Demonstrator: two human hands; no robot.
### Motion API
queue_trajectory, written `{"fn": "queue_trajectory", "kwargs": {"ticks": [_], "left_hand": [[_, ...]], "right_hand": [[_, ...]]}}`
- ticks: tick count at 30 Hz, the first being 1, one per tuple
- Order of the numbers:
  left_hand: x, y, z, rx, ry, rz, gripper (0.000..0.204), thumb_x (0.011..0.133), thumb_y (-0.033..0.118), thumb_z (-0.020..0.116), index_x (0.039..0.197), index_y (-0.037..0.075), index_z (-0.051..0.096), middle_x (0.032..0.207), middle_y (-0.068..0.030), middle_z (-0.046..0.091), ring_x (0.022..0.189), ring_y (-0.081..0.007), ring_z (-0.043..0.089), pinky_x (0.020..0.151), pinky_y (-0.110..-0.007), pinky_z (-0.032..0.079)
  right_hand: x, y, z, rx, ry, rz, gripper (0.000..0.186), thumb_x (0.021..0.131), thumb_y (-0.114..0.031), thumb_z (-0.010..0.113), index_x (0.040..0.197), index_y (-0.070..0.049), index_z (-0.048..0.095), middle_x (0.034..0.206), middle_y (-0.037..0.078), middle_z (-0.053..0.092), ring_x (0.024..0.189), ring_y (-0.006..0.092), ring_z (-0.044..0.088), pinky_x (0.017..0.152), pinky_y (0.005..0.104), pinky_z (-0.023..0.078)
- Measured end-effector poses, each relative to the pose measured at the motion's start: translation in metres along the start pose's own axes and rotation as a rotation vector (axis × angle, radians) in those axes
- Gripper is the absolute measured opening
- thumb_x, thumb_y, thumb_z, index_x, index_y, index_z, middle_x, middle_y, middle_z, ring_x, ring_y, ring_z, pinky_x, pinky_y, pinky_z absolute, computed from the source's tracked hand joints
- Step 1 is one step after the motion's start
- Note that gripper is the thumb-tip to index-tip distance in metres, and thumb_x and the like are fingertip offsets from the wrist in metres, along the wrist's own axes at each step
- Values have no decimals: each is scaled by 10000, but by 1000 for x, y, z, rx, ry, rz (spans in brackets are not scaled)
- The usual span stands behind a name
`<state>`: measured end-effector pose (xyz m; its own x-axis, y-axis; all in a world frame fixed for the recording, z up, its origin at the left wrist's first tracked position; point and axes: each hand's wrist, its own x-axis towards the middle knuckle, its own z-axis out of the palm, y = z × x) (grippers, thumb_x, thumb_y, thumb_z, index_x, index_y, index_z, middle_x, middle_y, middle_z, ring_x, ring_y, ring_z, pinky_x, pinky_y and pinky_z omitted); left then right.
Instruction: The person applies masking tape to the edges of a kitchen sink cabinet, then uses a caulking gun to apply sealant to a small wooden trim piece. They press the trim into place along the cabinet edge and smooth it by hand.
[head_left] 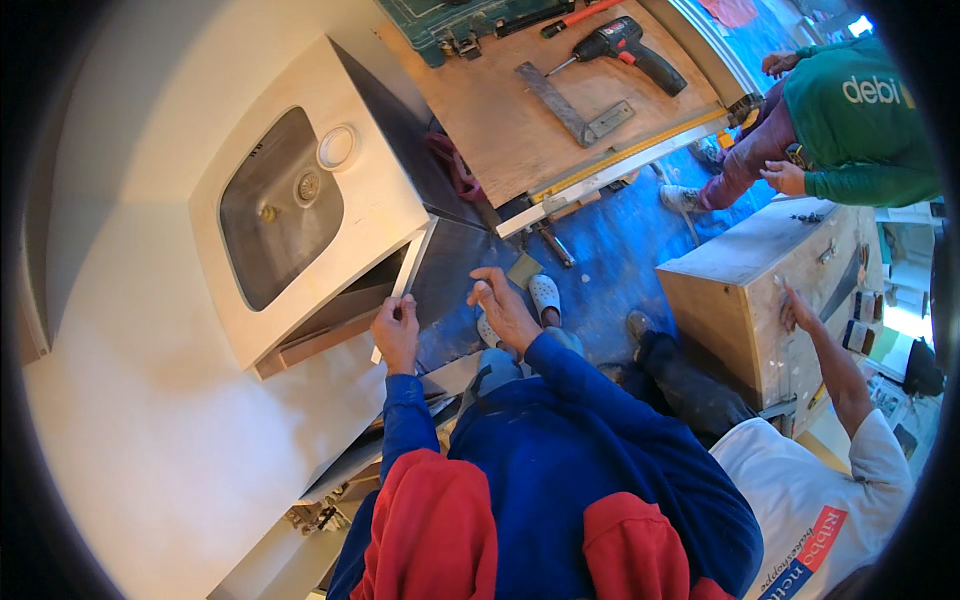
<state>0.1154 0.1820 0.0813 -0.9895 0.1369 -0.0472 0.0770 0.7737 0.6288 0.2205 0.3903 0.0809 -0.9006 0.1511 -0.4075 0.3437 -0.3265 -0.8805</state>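
Note:
My left hand [397, 338] is closed, its fingers pinching the pale edge of a dark panel [452, 268], which looks like a cabinet door standing open. That panel is beside the sink cabinet [385, 130], whose pale top holds a steel sink basin [283, 215]. A round white lid or dish [338, 147] sits at the basin's rim. To the right, my right hand [508, 312] hangs in the air over the floor, fingers partly stretched out and nothing seen in it.
A wooden worktable [470, 110] ahead carries a cordless drill [630, 52], a try square [570, 110] and a green tool case [440, 25]. Blue sheeting [600, 260] covers the floor. On the right are a wooden cabinet [720, 300], a person in green [850, 120] and one in white [810, 490].

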Motion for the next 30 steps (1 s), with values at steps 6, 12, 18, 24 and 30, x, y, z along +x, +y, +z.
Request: {"fn": "queue_trajectory", "kwargs": {"ticks": [6, 12, 18, 24, 30], "left_hand": [[6, -2, 2, -93, 25, -46, 312, 1004, 262, 681, 833, 1, 684, 803, -124, 741, 733, -201, 685, 721, -340, 533], [19, -11, 2, -188, 39, -96, 371, 1026, 293, 663, 827, -19, 689, 778, -92, 727, 723, -122, 619, 712, -298, 500], [27, -9, 5, -229, 115, -164, 415, 1043, 333, 646, 837, -25, 688, 773, -77, 714, 714, -108, 598, 688, -278, 481], [33, -4, 8, -185, 139, -191, 436, 1053, 371, 623, 868, -19, 683, 767, -55, 689, 741, -102, 590, 719, -281, 481], [10, 0, 18, -190, 88, -128, 388, 1046, 390, 608, 1071, 8, 672, 1077, -71, 690, 962, -130, 585, 825, -302, 485]], "right_hand": [[30, 11, -4, 223, -37, -27, 272, 1090, -283, 550, 1270, -78, 552, 954, 39, 588, 781, 119, 542, 718, 290, 487], [60, 18, -16, 612, -48, 131, 213, 1061, -174, 585, 1238, -76, 653, 1052, 41, 590, 830, 125, 525, 746, 262, 472], [100, 34, -8, 955, 4, 188, 249, 1031, -84, 613, 1280, -88, 620, 1098, 56, 623, 920, 145, 581, 772, 271, 491], [140, 47, 1, 1108, 63, 120, 310, 1019, -177, 671, 1303, -79, 593, 1120, 54, 652, 961, 145, 623, 799, 277, 526], [157, 42, 5, 1132, 78, 103, 279, 1015, -186, 681, 1272, -96, 620, 1099, 30, 666, 954, 125, 628, 768, 277, 516]]}}
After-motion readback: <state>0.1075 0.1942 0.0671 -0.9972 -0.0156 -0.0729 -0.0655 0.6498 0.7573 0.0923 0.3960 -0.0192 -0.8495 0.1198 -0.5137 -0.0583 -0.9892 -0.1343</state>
